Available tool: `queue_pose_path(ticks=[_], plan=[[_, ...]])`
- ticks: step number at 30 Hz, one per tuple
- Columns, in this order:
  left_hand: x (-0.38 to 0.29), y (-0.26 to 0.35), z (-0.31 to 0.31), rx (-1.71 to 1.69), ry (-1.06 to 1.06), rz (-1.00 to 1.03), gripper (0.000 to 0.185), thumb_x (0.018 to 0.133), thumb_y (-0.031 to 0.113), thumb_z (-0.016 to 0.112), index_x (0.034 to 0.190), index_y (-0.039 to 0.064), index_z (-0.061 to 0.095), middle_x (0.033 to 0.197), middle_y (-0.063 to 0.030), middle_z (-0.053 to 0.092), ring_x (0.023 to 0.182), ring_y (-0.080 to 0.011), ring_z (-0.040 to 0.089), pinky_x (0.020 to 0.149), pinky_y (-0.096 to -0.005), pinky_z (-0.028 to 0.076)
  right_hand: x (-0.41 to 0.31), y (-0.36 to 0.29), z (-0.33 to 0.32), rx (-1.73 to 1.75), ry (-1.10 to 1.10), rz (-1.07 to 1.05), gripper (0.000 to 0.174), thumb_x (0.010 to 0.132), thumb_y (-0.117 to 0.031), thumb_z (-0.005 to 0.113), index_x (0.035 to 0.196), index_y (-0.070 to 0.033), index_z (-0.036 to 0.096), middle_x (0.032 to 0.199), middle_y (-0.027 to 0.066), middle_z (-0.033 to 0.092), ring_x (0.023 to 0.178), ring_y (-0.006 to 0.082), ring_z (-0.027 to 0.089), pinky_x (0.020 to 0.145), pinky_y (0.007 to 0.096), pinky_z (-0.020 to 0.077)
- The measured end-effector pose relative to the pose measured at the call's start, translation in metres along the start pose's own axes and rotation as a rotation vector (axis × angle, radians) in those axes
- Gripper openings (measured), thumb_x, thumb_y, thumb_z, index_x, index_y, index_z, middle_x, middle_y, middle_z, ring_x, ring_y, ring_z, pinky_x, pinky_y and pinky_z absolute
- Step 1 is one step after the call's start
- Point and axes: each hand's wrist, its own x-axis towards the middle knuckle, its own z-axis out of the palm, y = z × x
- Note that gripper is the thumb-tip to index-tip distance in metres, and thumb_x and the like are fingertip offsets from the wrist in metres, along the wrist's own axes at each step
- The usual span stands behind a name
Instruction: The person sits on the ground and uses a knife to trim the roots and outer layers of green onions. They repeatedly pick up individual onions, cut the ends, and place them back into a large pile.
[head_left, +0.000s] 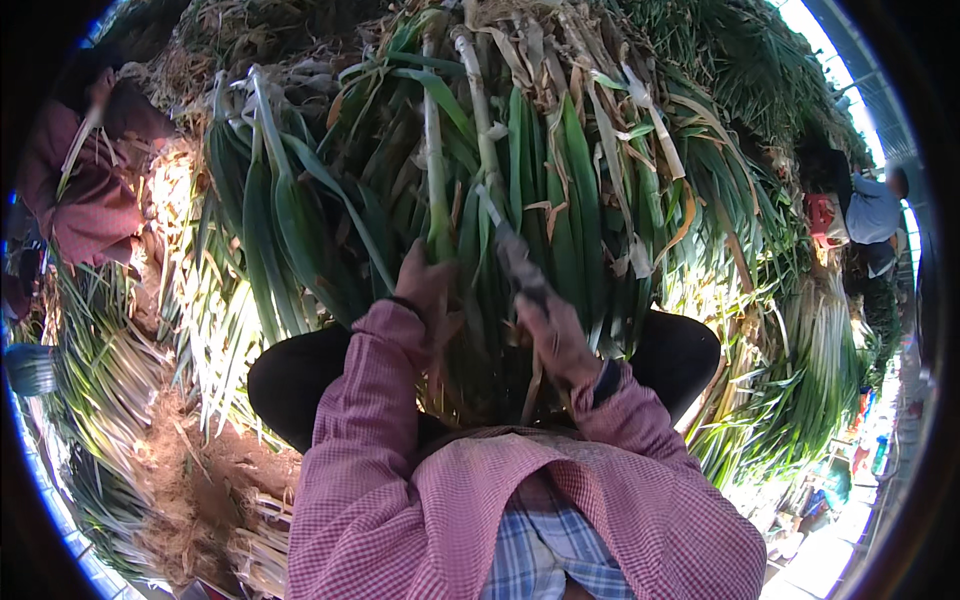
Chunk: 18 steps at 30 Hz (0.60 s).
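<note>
My left hand (429, 289) grips a long green onion (433, 142) near the point where its pale stem turns to green leaves. The stem points away from me. In my right hand (561, 341) is a slim greyish tool (519, 255) with a narrow pale tip, too blurred to name its kind. That tip lies close to the stem of a second green onion (474, 90). Between and beyond my hands spreads a heap of green onions (566, 202), with dry brown outer leaves among them. A few paler-stemmed onions (281, 180) lie on the heap's left side.
Bundled green onions (112, 367) lie to the left and more (814, 367) to the right. Roots and husk litter (180, 487) cover the ground at lower left. A person in a pink garment (94, 180) sits at left; another person (874, 206) is far right beside a red stool (823, 217).
</note>
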Motion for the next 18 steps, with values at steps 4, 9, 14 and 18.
queue_pose_path(ticks=[4,9,14,18], plan=[[0.042,-0.03,-0.011,-0.263,-0.085,0.106,0.05,0.085,0.021,0.066,0.126,-0.003,0.055,0.1,-0.0085,0.065,0.083,-0.021,0.062,0.076,-0.029,0.049,0.025,-0.012,0.001,-0.117,-0.074,-0.046,0.046,0.096,-0.04,0.051,0.121,-0.002,0.056,0.082,0.0174,0.063,0.078,0.0287,0.065,0.07,0.0377,0.0488],[0.057,-0.031,-0.003,-0.227,-0.1,-0.004,0.048,0.092,0.033,0.065,0.124,-0.001,0.057,0.102,-0.0064,0.064,0.091,-0.0153,0.059,0.08,-0.0271,0.045,0.028,-0.017,0.008,-0.146,-0.054,0.111,0.05,0.096,-0.046,0.049,0.12,-0.002,0.056,0.095,0.0253,0.065,0.093,0.0461,0.061,0.078,0.0471,0.048],[0.055,-0.041,-0.008,-0.188,-0.016,0.142,0.05,0.092,0.036,0.066,0.124,-0.003,0.056,0.102,-0.007,0.064,0.09,-0.0151,0.058,0.08,-0.0284,0.045,0.08,-0.007,0.015,-0.299,-0.001,-0.134,0.049,0.096,-0.046,0.049,0.115,-0.002,0.059,0.092,0.0251,0.065,0.09,0.046,0.061,0.076,0.0473,0.0485],[0.054,-0.046,-0.012,-0.164,0.041,0.075,0.052,0.092,0.034,0.066,0.125,-0.005,0.053,0.102,-0.0092,0.063,0.092,-0.0162,0.058,0.082,-0.0297,0.045,0.132,-0.018,0.022,-0.353,0.009,-0.171,0.049,0.095,-0.046,0.048,0.111,-0.002,0.061,0.091,0.026,0.065,0.089,0.0468,0.061,0.075,0.0488,0.0483]])
